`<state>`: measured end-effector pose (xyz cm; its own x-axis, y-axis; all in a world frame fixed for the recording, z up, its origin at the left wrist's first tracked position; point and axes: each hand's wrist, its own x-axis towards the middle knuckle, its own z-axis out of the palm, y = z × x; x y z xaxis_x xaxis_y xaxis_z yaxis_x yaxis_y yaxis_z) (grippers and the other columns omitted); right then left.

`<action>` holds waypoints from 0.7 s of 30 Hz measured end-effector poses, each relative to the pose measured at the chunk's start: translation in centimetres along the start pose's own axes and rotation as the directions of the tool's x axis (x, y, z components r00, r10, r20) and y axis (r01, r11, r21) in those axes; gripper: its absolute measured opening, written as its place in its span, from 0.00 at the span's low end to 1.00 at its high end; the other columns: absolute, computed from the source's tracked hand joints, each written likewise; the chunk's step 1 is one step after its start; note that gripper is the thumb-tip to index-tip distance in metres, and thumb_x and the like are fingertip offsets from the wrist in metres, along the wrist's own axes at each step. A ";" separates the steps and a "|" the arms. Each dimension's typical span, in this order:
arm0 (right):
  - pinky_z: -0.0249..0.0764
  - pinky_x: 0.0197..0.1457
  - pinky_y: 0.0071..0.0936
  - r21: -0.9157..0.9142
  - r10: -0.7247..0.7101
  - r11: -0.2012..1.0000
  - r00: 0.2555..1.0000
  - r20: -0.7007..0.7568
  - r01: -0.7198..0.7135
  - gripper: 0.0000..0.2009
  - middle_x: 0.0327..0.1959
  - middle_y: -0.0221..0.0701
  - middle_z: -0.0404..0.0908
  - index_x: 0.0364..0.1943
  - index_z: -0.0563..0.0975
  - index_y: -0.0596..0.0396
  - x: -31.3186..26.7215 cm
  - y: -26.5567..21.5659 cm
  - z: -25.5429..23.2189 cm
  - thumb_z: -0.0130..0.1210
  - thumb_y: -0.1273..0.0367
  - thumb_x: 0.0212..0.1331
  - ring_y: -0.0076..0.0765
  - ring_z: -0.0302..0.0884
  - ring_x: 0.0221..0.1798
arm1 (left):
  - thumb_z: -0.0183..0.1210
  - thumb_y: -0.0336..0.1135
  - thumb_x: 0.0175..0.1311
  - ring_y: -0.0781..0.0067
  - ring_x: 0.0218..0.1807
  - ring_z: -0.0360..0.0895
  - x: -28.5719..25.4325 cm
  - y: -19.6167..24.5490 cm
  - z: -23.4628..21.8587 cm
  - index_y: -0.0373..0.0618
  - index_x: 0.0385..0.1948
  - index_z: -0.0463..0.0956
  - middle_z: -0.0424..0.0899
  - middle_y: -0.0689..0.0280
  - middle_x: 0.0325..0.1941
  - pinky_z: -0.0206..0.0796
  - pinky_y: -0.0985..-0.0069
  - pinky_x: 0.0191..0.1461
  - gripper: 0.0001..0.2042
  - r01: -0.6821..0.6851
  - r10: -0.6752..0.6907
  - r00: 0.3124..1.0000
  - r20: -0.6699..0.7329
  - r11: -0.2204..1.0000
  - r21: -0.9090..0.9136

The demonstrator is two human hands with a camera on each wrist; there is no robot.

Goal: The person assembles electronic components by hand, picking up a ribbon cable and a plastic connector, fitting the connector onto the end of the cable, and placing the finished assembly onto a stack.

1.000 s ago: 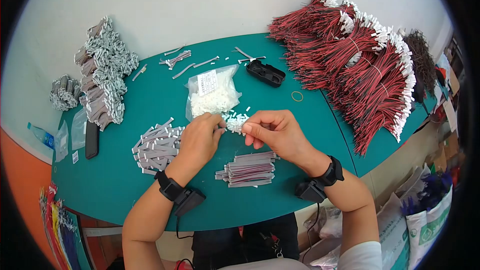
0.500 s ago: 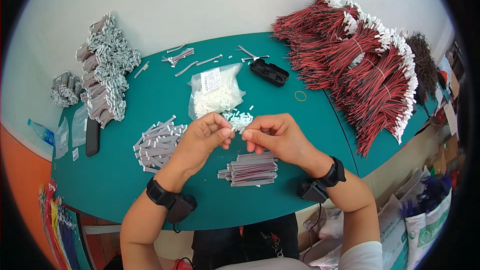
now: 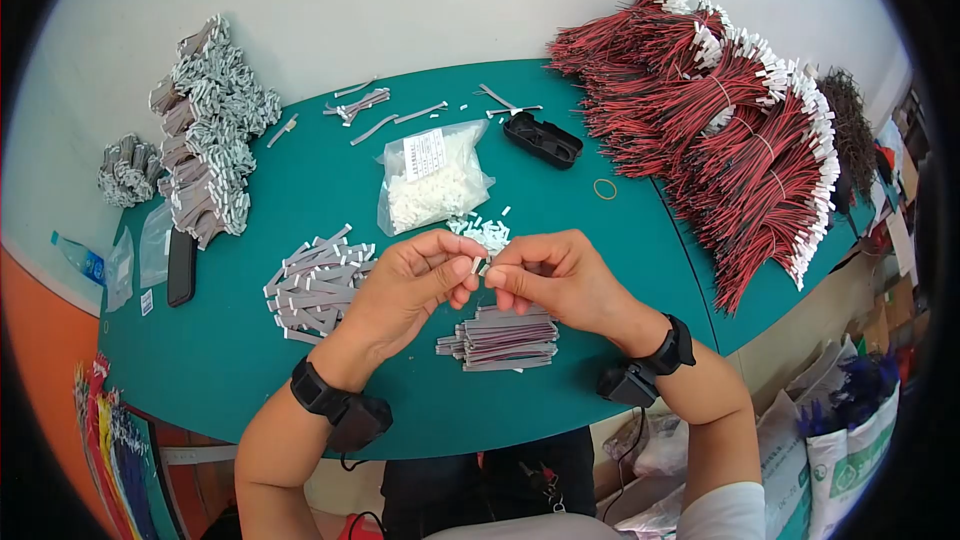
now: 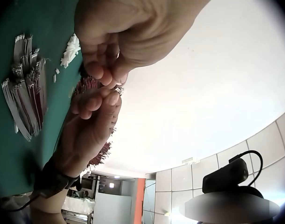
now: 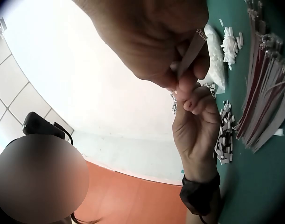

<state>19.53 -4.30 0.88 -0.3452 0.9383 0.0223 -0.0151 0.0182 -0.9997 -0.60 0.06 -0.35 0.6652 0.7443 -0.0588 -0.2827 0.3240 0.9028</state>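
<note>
Above the tabletop's near middle, the left hand pinches a tiny white connector; the right hand pinches a flat ribbon cable. Both look light; the cable bends, so grip near its tip.

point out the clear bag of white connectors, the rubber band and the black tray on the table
clear bag of white connectors (image 3: pixel 433 183), head view, middle of the bag
rubber band (image 3: pixel 604 189), head view, on the ring
black tray (image 3: pixel 543 140), head view, its middle
</note>
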 end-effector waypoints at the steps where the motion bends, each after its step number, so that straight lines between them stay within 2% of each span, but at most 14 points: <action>1: 0.66 0.27 0.13 0.000 0.003 1.000 1.000 0.001 -0.003 0.07 0.21 0.24 0.76 0.31 0.78 0.57 0.0 0.1 0.0 0.53 0.69 0.62 0.14 0.69 0.23 | 0.56 0.30 0.63 0.81 0.33 0.71 0.0 0.0 0.1 0.37 0.42 0.75 0.78 0.67 0.34 0.66 0.84 0.38 0.08 -0.001 0.001 1.000 -0.002 1.000 -0.003; 21: 0.66 0.26 0.13 -0.009 -0.013 1.000 1.000 0.010 0.013 0.06 0.21 0.24 0.76 0.31 0.78 0.57 -0.1 0.3 0.1 0.53 0.70 0.62 0.13 0.69 0.23 | 0.56 0.30 0.63 0.81 0.31 0.72 -0.1 -0.1 0.5 0.38 0.41 0.74 0.79 0.67 0.33 0.65 0.83 0.35 0.08 0.009 -0.009 1.000 0.003 1.000 -0.004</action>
<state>19.49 -4.37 0.60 -0.3539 0.9346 0.0357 -0.0115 0.0338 -0.9994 -0.32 -0.32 -0.20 0.6697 0.7397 -0.0661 -0.2794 0.3335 0.9004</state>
